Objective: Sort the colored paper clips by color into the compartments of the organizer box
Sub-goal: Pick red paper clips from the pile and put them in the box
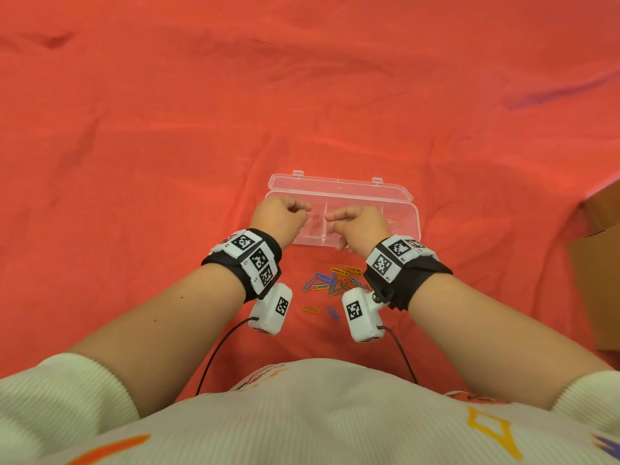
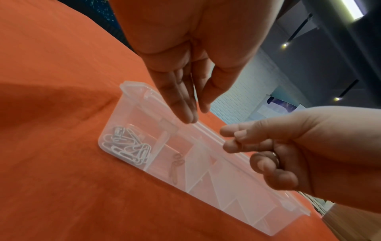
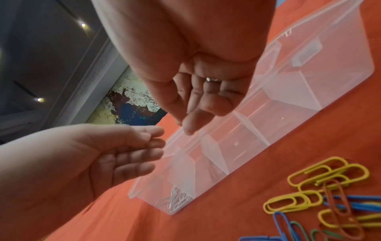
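The clear organizer box (image 1: 416, 216) lies on the cloth with its lid (image 1: 339, 187) folded back. Its left end compartment holds white clips (image 2: 128, 146), and the compartment beside it holds a few red clips (image 2: 175, 164). My left hand (image 1: 302, 209) hovers over the left part of the box (image 2: 206, 195), fingers straight and relaxed, holding nothing. My right hand (image 1: 330, 218) hovers over the middle, with three fingers curled. Its thumb and forefinger (image 3: 185, 127) point down with no clip between them. The loose mixed clips (image 1: 335, 280) lie in front of the box, yellow ones (image 3: 321, 179) nearest it.
A wrinkled orange-red cloth (image 1: 167, 129) covers the whole surface. A brown cardboard box (image 1: 600, 263) stands at the right edge. One orange clip (image 1: 310, 309) and one blue clip (image 1: 332, 312) lie apart from the pile, nearer my body.
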`<state>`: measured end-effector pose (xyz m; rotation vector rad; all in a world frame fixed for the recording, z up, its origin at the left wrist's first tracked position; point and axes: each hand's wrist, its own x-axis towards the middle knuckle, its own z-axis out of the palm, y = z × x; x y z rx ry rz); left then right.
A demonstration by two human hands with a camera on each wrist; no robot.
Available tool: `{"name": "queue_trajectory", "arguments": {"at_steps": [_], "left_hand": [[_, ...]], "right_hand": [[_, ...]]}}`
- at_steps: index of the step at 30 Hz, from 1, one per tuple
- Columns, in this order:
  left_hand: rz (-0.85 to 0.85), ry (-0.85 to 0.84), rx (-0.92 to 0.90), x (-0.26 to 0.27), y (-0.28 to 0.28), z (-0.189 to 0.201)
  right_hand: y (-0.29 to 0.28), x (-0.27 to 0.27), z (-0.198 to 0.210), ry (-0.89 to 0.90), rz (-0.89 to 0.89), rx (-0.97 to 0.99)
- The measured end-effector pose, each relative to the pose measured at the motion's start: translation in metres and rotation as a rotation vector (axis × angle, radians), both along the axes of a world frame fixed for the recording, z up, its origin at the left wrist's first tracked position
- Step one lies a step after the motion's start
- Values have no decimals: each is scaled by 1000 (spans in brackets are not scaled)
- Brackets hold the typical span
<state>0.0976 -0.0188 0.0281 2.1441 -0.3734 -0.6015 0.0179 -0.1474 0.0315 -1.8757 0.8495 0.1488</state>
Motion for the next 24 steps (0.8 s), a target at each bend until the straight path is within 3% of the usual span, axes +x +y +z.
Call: {"name": "queue_trajectory", "arguments": {"at_steps": [6, 10, 14, 19, 24], "left_hand": [[-184, -147, -15, -26, 11, 0], [-432, -152, 128, -50, 15, -15], [-614, -147, 301, -72, 13, -35], [-623, -202, 362, -84, 15, -52], [-536, -187, 366, -83, 22, -59]], "right_hand": [[-14, -26, -6, -38, 46, -49], [-26, -54, -19, 106, 151, -64], [-26, -76, -32, 230, 339, -209], [-14, -88, -46, 209, 481, -316], [-10, -97, -61, 216, 435, -342]]}}
